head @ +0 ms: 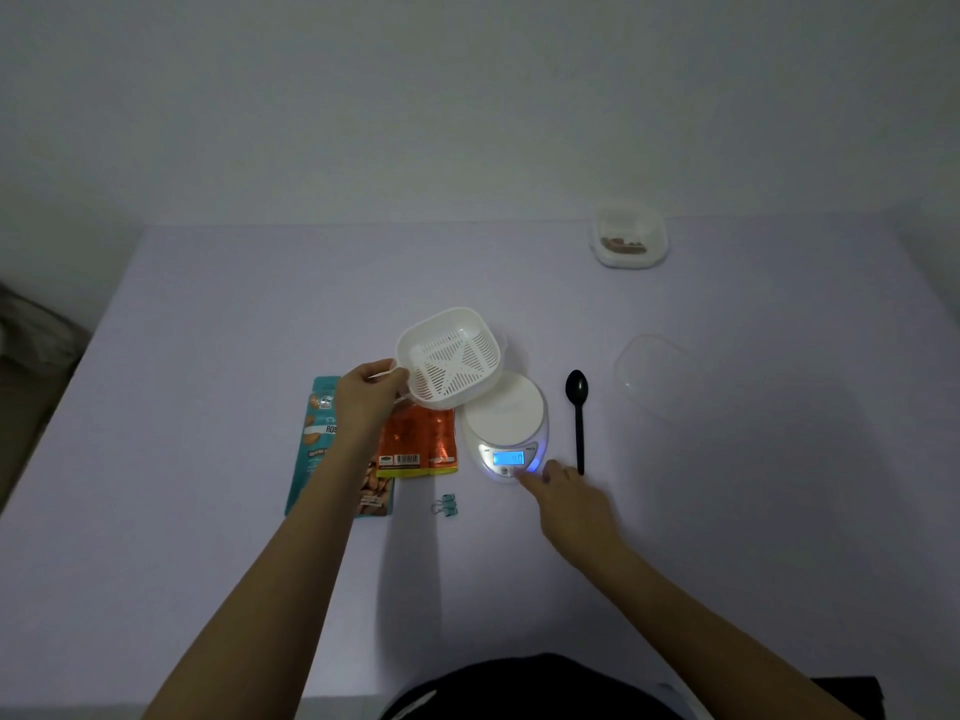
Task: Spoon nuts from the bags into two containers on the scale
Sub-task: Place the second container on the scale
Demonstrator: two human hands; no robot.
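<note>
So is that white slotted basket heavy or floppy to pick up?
Probably light: the left hand holds the white slotted basket tilted in the air by one edge. Likely stiff, since its square shape shows no sag. Its thin slotted plastic might crack if squeezed hard.

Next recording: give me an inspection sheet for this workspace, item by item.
Surface: plain lilac table.
Job's things: scale, display lit, nothing on its pan; white slotted container tilted in the air over the scale's far-left edge; teal bag and orange bag lying flat left of the scale; black spoon lying right of it; second container with brown contents, far right.
Clutter: clear lid right of the spoon; binder clips near the bags.
Grips: left hand holds the slotted container's rim; right hand touches the scale's front panel with a fingertip.
Cables: nothing seen.
Surroundings: pale wall behind the table.
</note>
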